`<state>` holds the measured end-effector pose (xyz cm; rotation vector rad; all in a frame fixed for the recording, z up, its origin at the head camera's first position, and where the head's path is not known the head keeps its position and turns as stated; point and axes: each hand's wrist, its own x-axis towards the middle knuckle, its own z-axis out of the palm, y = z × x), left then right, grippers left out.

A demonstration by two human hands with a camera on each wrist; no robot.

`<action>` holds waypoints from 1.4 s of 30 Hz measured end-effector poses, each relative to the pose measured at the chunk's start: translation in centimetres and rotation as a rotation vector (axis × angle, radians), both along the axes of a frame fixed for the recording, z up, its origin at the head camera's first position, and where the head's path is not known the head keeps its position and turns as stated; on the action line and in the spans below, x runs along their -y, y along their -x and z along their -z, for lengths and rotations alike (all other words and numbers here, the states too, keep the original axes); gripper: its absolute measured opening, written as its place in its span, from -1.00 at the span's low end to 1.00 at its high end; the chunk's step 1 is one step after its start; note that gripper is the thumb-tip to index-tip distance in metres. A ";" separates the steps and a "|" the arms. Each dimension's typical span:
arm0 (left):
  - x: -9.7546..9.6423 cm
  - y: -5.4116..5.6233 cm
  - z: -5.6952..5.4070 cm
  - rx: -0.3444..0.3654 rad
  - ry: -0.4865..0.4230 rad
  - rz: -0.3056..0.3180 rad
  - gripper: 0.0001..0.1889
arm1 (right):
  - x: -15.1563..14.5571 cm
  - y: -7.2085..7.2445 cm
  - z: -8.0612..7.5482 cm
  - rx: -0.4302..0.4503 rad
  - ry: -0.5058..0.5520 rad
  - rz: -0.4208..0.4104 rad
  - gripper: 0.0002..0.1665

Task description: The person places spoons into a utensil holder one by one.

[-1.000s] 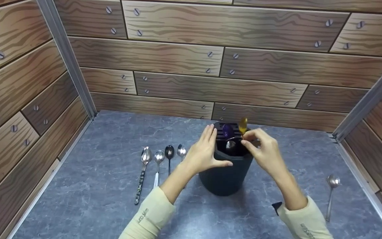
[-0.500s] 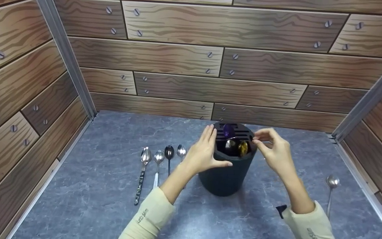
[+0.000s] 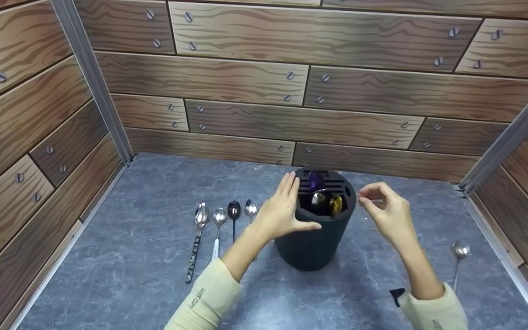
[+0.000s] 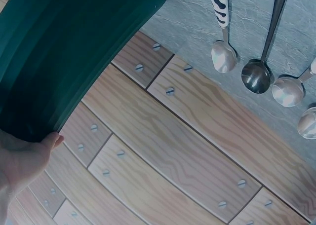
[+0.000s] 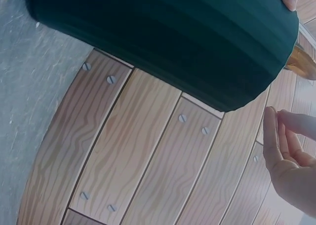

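Spoons (image 3: 336, 205) seem mid-loading: we rest our spread left hand (image 3: 277, 214) against the holder (image 3: 312, 245), right hand (image 3: 393, 216) loosely curled, apparently empty, likely needing another spoon (image 3: 233, 210).

Over the table (image 3: 429, 206), between the right hand (image 3: 391, 215) and the single spoon (image 3: 460, 250), there is room for passing, whereas the left hand (image 3: 277, 213) and the row of spoons (image 3: 234, 210) obstruct the container's (image 3: 312, 243) left side.

Gold spoon (image 3: 336, 206), purple spoon (image 3: 316, 180): handles hidden in holder (image 3: 313, 245). Lone spoon (image 3: 460, 250): handle tip behind right sleeve (image 3: 433, 311). Left arm (image 3: 243, 250) covers lower handle of black spoon (image 3: 234, 210). Left wrist view: holder cropped at top, left hand (image 4: 23, 161) at left.
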<state>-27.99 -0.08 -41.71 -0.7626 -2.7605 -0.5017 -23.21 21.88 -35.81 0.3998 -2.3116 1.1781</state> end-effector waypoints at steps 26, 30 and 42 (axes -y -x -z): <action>0.0 -0.1 0.0 -0.004 -0.010 0.007 0.23 | -6.5 1.0 3.6 -0.012 0.000 0.154 -0.92; 0.1 -0.1 0.1 -0.002 -0.012 0.007 0.23 | -7.5 0.8 4.1 -0.003 -0.014 0.206 -0.92; 0.0 -0.1 0.1 -0.021 0.003 0.005 0.23 | -10.6 -0.2 5.4 0.048 -0.035 0.379 -0.89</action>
